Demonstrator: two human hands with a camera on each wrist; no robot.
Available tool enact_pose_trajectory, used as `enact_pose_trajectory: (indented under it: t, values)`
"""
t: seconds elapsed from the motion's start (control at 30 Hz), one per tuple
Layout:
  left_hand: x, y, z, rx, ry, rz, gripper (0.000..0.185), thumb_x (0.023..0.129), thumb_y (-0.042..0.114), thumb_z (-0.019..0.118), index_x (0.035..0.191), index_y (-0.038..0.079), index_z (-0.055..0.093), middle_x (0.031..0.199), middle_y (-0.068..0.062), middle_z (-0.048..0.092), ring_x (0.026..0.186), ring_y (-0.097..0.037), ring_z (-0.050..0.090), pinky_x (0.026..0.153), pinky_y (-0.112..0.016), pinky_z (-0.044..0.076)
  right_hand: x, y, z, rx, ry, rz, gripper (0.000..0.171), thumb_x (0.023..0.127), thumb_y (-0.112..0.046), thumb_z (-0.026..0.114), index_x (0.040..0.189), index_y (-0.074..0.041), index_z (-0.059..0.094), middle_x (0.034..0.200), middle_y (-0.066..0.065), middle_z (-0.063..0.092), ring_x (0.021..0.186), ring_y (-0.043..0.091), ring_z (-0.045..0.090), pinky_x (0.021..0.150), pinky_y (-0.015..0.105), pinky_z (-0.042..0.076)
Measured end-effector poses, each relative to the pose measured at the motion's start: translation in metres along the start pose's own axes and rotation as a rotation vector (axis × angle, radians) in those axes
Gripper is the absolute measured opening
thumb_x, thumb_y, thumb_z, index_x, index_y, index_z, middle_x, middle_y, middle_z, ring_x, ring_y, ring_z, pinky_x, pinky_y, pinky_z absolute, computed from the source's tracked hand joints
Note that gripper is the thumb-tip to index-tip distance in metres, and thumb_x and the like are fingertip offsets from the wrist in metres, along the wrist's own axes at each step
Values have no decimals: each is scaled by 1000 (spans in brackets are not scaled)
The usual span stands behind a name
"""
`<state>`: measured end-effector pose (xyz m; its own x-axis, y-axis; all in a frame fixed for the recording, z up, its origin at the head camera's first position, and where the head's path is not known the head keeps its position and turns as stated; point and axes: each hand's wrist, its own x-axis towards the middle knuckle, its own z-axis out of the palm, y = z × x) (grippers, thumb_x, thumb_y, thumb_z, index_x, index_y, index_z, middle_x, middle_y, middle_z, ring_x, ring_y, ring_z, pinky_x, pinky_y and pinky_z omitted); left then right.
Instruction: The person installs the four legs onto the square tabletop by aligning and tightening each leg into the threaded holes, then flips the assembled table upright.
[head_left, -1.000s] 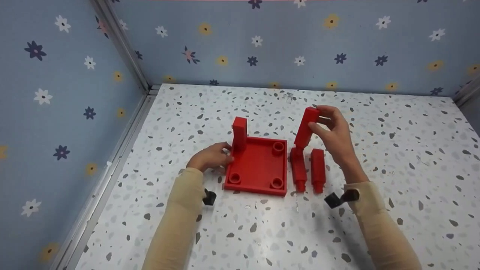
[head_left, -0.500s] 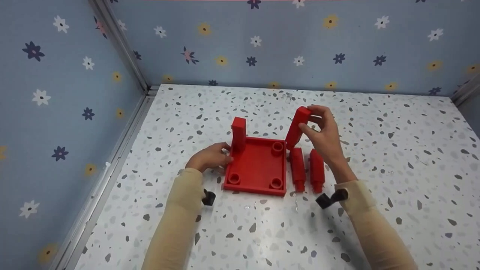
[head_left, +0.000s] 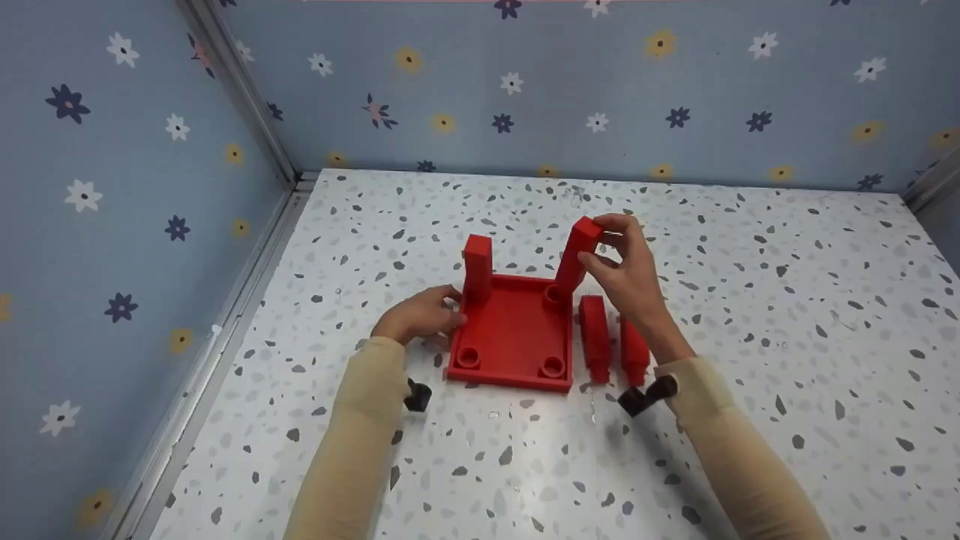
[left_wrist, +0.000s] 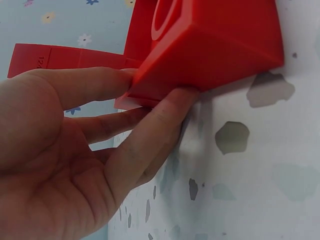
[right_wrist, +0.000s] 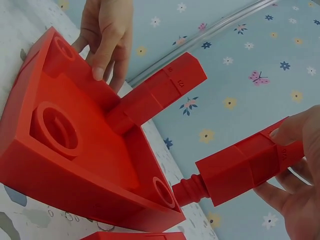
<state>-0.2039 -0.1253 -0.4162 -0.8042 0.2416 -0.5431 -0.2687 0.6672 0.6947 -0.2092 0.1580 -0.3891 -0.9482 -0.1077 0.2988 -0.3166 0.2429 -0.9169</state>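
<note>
head: right hand pinching tilted red leg over far-right socket of red base on table; left hand pressed on base's left edge | left wrist: fingers flat against base | right wrist: leg's peg just beside socket, not yet in

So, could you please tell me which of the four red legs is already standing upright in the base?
The leg at the base's far-left corner. The right hand holds another tilted; two lie flat beside the base.
</note>
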Motion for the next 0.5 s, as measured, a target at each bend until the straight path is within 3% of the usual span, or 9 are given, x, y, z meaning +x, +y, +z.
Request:
enact_pose_trajectory:
  t: [0.1, 0.17, 0.4, 0.5]
  values:
    - [17, -11, 0, -28, -14, -19, 45, 94, 19, 54, 138, 11, 43, 122, -13, 55, 101, -23, 59, 85, -33, 52, 6, 19, 3, 18, 21, -26, 49, 87, 0, 64, 131, -5, 43, 128, 9, 51, 118, 22, 54, 96, 37, 50]
    - [20, -12, 0, -44, -20, -28, 45, 93, 20, 56, 136, 12, 44, 121, -12, 55, 99, -23, 60, 81, -32, 53, 8, 28, 5, 27, 25, -46, 48, 87, -1, 65, 130, -7, 44, 127, 7, 52, 116, 19, 55, 95, 36, 51]
    - [25, -15, -1, -44, -13, -49, 43, 92, 20, 57, 134, 14, 47, 118, -11, 57, 98, -21, 62, 79, -31, 53, 1, 3, 9, 23, -6, -7, 49, 87, 3, 62, 131, 2, 41, 129, 14, 50, 119, 25, 53, 99, 41, 48]
    - [24, -14, 0, -37, -11, -53, 44, 92, 20, 58, 134, 14, 46, 118, -10, 58, 98, -21, 62, 81, -32, 52, 1, 4, 11, 20, -16, -4, 49, 87, 3, 62, 131, 3, 41, 129, 14, 50, 119, 24, 53, 99, 42, 48]
